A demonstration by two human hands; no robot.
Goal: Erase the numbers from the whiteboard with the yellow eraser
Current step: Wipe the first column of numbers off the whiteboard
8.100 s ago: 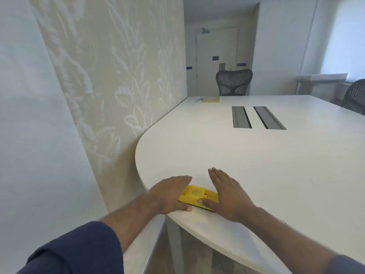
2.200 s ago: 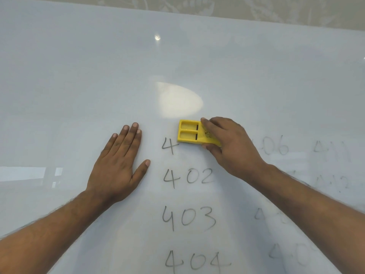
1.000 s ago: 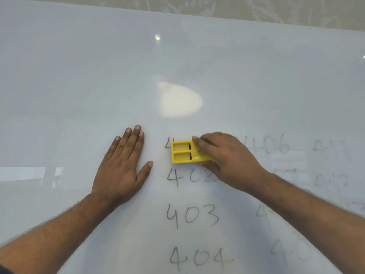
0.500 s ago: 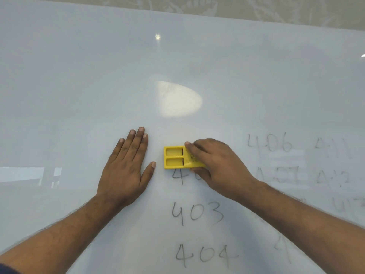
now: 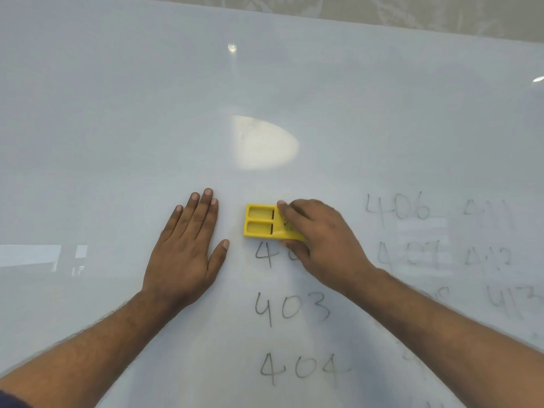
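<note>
Head view: yellow eraser (image 5: 260, 221) now farther left.

Whiteboard (image 5: 117, 128) with yellow eraser (image 5: 260, 222), numbers (image 5: 291, 309)

**Bare forearms, a trace of dark blue sleeve**

Two hands and forearms show in the head view. The left hand (image 5: 184, 254) is bare: no ring, watch or glove, nails short and plain. The right hand (image 5: 321, 242) is likewise bare, with no band at its wrist. Both forearms are uncovered and lightly haired. At the bottom left corner of the view, a sliver of dark blue sleeve (image 5: 8, 401) covers the left arm.
</note>
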